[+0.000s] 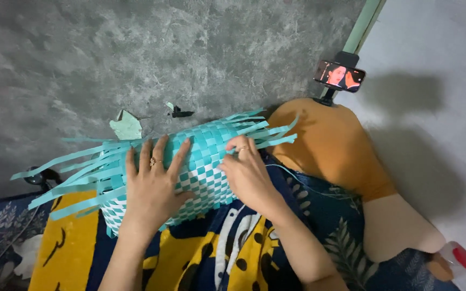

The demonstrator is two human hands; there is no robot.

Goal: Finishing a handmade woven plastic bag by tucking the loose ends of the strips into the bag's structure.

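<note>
So this is a half-woven basket (200,167) made of teal and white plastic strips, lying on its side across the person's lap, on top of a blue and yellow patterned blanket (227,258). The left hand (155,186) is lying flat on the woven part with the fingers spread wide, not gripping anything, just pressing the piece down. The right hand (246,172) is sitting at the far end with the fingertips bent and pinching at one of the strips near the weave edge; I can't quite tell whether it's actually got the strip clamped or is only nudging it.

Progress-wise, I'd say the body is looking mostly done: the checkered middle is tight and even. What's left is the ends, since loose teal strips (71,180) are fanning out on the left side and a shorter fringe (268,132) is sticking out on the right, all unwoven and untrimmed.

Around it: a grey mottled floor (136,54), a phone on a small stand (340,75) playing something, an orange cushion (330,145) next to it, a pale scrap (126,126) and a small dark object (179,112) lying on the floor beyond the basket.
</note>
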